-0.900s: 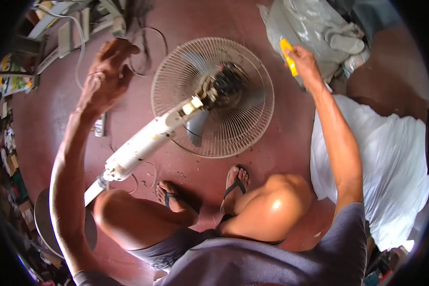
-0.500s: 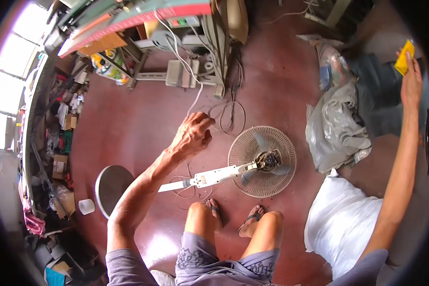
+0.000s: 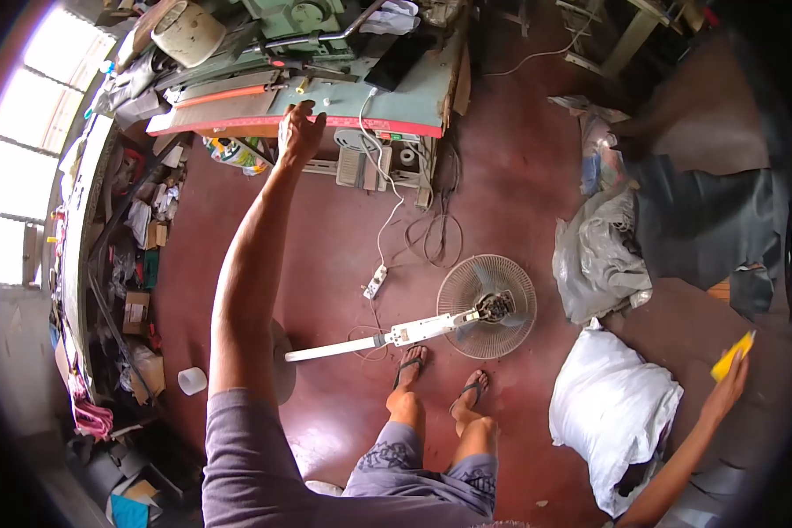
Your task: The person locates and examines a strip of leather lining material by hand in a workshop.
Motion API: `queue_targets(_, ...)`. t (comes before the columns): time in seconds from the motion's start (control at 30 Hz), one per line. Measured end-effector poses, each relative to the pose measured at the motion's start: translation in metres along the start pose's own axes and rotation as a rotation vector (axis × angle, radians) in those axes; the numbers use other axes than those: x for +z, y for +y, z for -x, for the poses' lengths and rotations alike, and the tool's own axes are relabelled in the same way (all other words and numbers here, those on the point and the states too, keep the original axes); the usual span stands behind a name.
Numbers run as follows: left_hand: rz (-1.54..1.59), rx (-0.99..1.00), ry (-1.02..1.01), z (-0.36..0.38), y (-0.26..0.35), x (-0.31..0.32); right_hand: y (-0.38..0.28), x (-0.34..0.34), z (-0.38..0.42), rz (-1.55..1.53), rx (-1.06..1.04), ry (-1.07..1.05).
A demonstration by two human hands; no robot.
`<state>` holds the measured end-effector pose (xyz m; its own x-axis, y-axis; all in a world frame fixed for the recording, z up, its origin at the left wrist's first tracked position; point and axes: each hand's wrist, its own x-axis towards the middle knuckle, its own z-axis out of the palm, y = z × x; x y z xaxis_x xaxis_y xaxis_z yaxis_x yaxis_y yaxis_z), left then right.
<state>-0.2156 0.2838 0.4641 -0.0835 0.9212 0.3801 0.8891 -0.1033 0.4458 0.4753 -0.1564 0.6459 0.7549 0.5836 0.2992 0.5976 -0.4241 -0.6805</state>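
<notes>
My left hand (image 3: pixel 300 134) reaches over the red front edge of the workbench (image 3: pixel 405 110), its fingers apart and nothing visible in them. Just beyond the fingertips lie a small yellow piece (image 3: pixel 303 85) and a small white piece (image 3: pixel 327 102). Out at the far right, my right hand (image 3: pixel 729 385) is closed on a small flat yellow packet (image 3: pixel 732 355). A pedestal fan (image 3: pixel 486 306) lies tilted over the floor before my feet, its rear motor uncovered. My left arm partly hides its round base (image 3: pixel 283 363).
A white power strip (image 3: pixel 376 282) with its cord lies on the red floor. To the right are a stuffed white sack (image 3: pixel 612 400), grey plastic sacking (image 3: pixel 600 264) and dark sheet material (image 3: pixel 708 211). Crowded shelving (image 3: pixel 136 308) runs along the left. A black phone (image 3: pixel 399 63) rests on the bench.
My left hand has moved from above the fan forward to the bench edge. My right hand has come down and nearer with the yellow packet. The view has tilted up toward the bench.
</notes>
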Motion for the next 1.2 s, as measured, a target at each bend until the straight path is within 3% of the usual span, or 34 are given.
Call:
queue_targets(0.07, 0.022, -0.058, -0.067, -0.020, -0.011, 0.012, 0.036, -0.044, 0.037, 0.172, 0.180, 0.032)
queue_targets(0.17, -0.027, -0.012, -0.063, -0.036, -0.018, 0.027, 0.140, -0.132, 0.091, -0.056, 0.424, 0.058)
queue_targets(0.2, -0.029, -0.004, -0.092, -0.040, -0.021, 0.030, 0.164, -0.155, 0.114, -0.016, 0.397, 0.081)
queue_targets(0.27, -0.030, 0.016, -0.148, -0.047, -0.027, 0.036, 0.167, -0.178, 0.153, 0.069, 0.478, 0.114)
queue_targets(0.33, -0.016, 0.082, -0.150, -0.053, -0.028, 0.036, 0.173, -0.191, 0.185, 0.383, 0.204, 0.013)
queue_targets(0.37, 0.034, 0.021, -0.152, -0.055, -0.027, 0.037, 0.159, -0.187, 0.193, 0.159, 0.461, 0.047)
queue_targets(0.4, 0.078, -0.044, -0.157, -0.052, -0.027, 0.038, 0.141, -0.179, 0.197, 0.075, 0.525, 0.027)
queue_targets(0.43, 0.154, 0.043, -0.118, -0.046, -0.011, 0.028, 0.111, -0.157, 0.200, 0.021, 0.524, 0.106)
queue_targets(0.5, 0.785, -0.301, -0.229, -0.018, 0.048, -0.006, 0.064, -0.110, 0.203, -0.139, 0.520, 0.209)
queue_targets(0.53, 1.246, -0.408, -0.339, -0.003, 0.067, -0.016, 0.047, -0.096, 0.204, -0.234, 0.517, 0.224)
queue_targets(0.57, 1.533, -0.450, -0.462, 0.013, 0.100, -0.037, 0.036, -0.086, 0.205, -0.285, 0.512, 0.157)
queue_targets(0.6, 1.706, -0.309, -0.643, 0.029, 0.127, -0.056, 0.020, -0.078, 0.206, -0.337, 0.504, 0.093)
queue_targets(0.63, 1.890, -0.447, -0.698, 0.051, 0.168, -0.083, -0.012, -0.066, 0.205, -0.361, 0.445, 0.036)
queue_targets(0.67, 1.998, -0.440, -0.819, 0.068, 0.190, -0.091, -0.049, -0.053, 0.205, -0.382, 0.388, -0.016)
queue_targets(0.7, 2.073, -0.551, -0.800, 0.088, 0.223, -0.105, -0.082, -0.045, 0.206, -0.399, 0.358, -0.044)
queue_targets(0.73, 2.163, -0.445, -0.925, 0.106, 0.251, -0.115, -0.109, -0.044, 0.207, -0.413, 0.329, -0.074)
queue_targets(0.8, 2.278, -0.446, -1.031, 0.144, 0.303, -0.140, -0.148, -0.050, 0.211, -0.446, 0.172, -0.113)
queue_targets(0.93, 2.305, -0.438, -1.332, 0.223, 0.387, -0.194, -0.214, -0.094, 0.217, -0.091, -0.246, -0.042)
queue_targets(1.07, 2.202, -0.451, -1.568, 0.299, 0.452, -0.250, -0.221, -0.154, 0.234, 0.056, -0.464, 0.122)
queue_targets(1.2, 2.146, -0.464, -1.760, 0.369, 0.500, -0.288, -0.202, -0.225, 0.266, 0.202, -0.517, 0.196)
